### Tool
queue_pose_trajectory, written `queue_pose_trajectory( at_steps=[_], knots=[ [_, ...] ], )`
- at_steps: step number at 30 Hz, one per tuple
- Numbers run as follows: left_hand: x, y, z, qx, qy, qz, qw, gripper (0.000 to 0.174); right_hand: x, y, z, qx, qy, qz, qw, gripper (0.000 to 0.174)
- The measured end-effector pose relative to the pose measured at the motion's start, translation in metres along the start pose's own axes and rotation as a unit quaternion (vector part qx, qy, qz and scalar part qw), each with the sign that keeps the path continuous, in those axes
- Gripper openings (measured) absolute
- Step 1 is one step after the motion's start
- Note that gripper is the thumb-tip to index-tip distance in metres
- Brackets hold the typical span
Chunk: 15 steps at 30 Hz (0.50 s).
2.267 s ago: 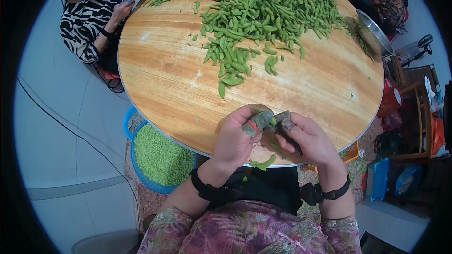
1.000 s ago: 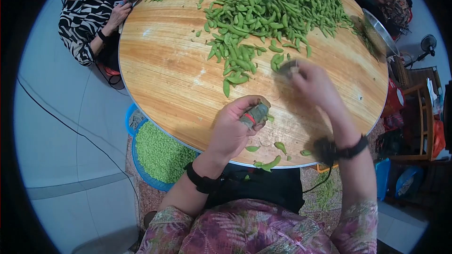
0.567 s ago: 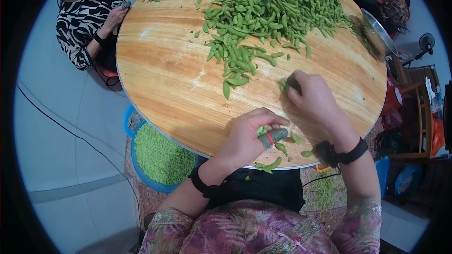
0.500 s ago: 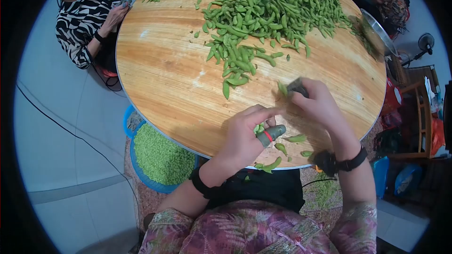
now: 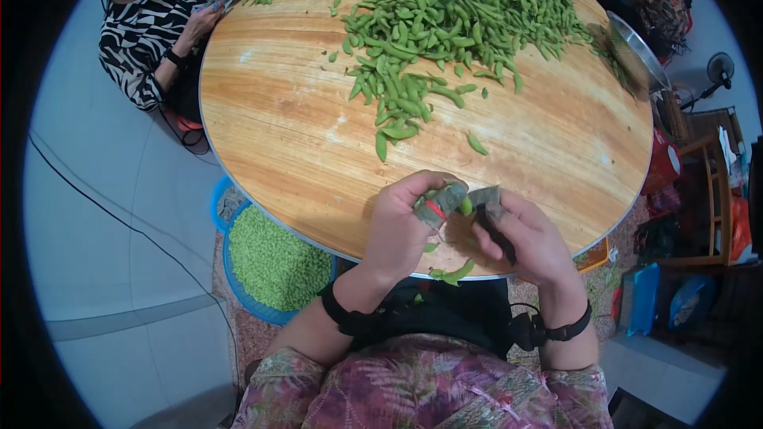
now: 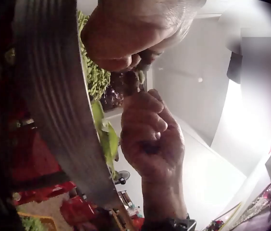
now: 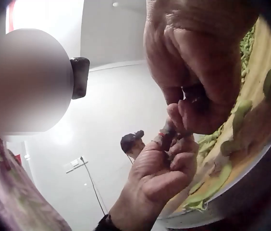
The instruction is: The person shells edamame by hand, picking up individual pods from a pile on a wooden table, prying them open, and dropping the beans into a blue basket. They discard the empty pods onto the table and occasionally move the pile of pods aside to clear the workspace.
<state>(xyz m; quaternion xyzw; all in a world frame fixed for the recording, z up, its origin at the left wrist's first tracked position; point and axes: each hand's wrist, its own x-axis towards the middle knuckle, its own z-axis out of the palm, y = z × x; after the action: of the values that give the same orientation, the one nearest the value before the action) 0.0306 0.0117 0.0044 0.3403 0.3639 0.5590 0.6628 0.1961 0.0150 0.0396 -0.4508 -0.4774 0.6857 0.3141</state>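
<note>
Close to the near table edge, the left hand (image 5: 402, 222), its thumb wrapped in grey with a red band, pinches a green pod (image 5: 466, 206). The right hand (image 5: 531, 238) is right beside it, fingers curled, with dark grey wrapping on its thumb and finger; these touch or nearly touch the pod. In the left wrist view the right hand (image 6: 152, 139) meets the left hand (image 6: 130, 33) at the fingertips. The right wrist view shows the left hand (image 7: 157, 175) below the right hand (image 7: 198, 62). Loose pods (image 5: 457, 272) lie at the table edge beneath.
A large pile of pods (image 5: 453, 12) covers the far part of the round table (image 5: 278, 127). A blue basket of shelled beans (image 5: 278, 262) stands on the floor at left. Another person (image 5: 151, 32) sits at the far left. A metal bowl (image 5: 636, 52) is at the right edge.
The right hand has come back from mid-table toward the left hand, and the two now meet over the near edge. One pod lies alone where the right hand was. The other person's hands have come together.
</note>
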Motion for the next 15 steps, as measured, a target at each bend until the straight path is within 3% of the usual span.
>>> queue_pose_trajectory(
  at_steps=[1, 6, 9, 11, 14, 15],
  knots=[
    [-0.001, 0.000, 0.002, -0.019, 0.008, -0.014, 1.000, 0.011, -0.001, 0.001, -0.002, 0.036, -0.048, 0.003, 0.998, 0.019],
    [-0.003, -0.002, 0.003, -0.021, 0.021, -0.016, 0.999, 0.008, -0.001, 0.006, -0.006, 0.058, -0.072, 0.054, 0.994, 0.020],
    [-0.003, -0.006, 0.003, 0.043, 0.030, 0.009, 0.999, 0.009, 0.001, 0.009, -0.005, 0.057, -0.064, 0.045, 0.995, 0.019],
    [-0.005, -0.003, 0.005, 0.215, 0.030, 0.091, 0.972, 0.009, 0.001, 0.011, -0.004, 0.046, -0.053, 0.041, 0.997, 0.019],
    [-0.007, 0.002, 0.006, 0.175, -0.004, 0.024, 0.984, 0.011, 0.000, 0.012, -0.005, 0.029, -0.055, 0.017, 0.998, 0.018],
    [-0.005, 0.001, 0.002, 0.174, -0.003, 0.024, 0.984, 0.011, -0.002, 0.009, -0.005, 0.062, -0.061, 0.045, 0.995, 0.018]
  ],
)
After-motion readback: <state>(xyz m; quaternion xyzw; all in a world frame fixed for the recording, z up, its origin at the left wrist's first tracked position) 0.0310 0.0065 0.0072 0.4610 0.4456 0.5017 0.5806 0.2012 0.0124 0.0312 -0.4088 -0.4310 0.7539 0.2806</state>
